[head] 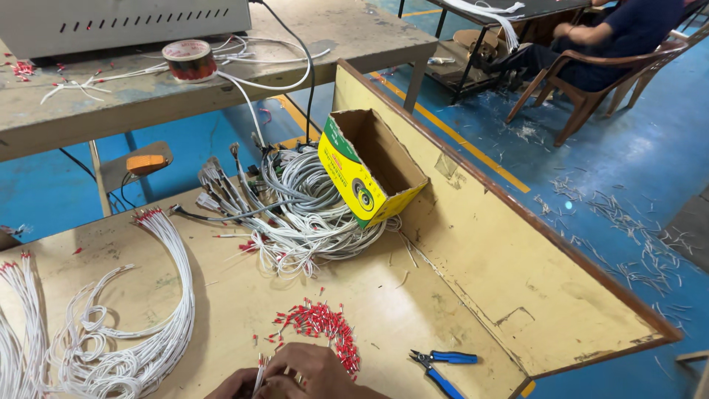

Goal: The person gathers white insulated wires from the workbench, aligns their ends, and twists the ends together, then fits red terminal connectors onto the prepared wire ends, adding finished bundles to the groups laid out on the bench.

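Observation:
My left hand [238, 383] and my right hand [314, 369] meet at the bottom edge of the view, pinching the end of a thin white wire [258, 375] with a red tip. Right beside my right hand lies a heap of small red ferrules [321, 325] on the tan worktop [236, 295]. A curved bundle of white wires with red ends [177, 295] lies to the left of my hands.
Blue-handled pliers [443, 366] lie to the right of my hands. A tangled pile of grey and white wires [303, 210] leans against an open yellow-green cardboard box [365, 166]. A raised board [487, 244] walls the right side. A tape roll [190, 59] sits on the far bench; a seated person [613, 37] is beyond.

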